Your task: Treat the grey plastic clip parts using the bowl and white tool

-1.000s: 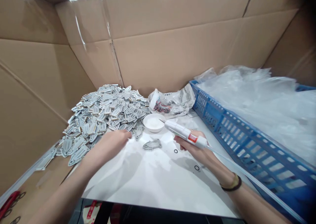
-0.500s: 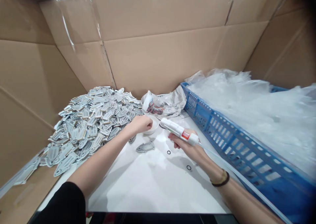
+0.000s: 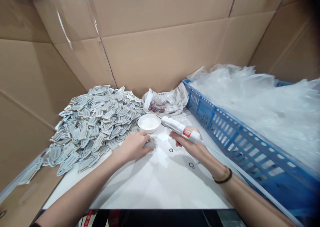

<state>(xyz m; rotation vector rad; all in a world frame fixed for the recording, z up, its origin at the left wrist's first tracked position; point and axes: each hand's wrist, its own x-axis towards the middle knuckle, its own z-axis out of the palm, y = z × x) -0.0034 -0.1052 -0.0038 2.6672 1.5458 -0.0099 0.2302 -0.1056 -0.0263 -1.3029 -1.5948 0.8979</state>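
Note:
My left hand (image 3: pixel 135 146) is over a grey flat part (image 3: pixel 151 143) on the white table (image 3: pixel 155 187), its thumb and fingers apart around the part's left side. Whether the fingers grip the part is hard to see. Wrapped in my right hand (image 3: pixel 187 143) is a white pen-shaped tool (image 3: pixel 178 127) with a red label and a hose at its rear. Its thin tip points left, beside the rim of a white bowl (image 3: pixel 149 123). Two small black rings (image 3: pixel 171 150) lie on the table below the tool.
A large heap of grey flat parts (image 3: pixel 97 120) covers the table's left side. Crumpled printed plastic (image 3: pixel 166 101) lies behind the bowl. On the right stands a blue crate (image 3: pixel 225 123) filled with clear plastic bags (image 3: pixel 262 110). Cardboard walls (image 3: pixel 162 46) enclose the table.
My left hand has left the bowl and come down towards me onto the grey part. Its closed fingers have opened out. My right hand still holds the tool, nearly in the same place.

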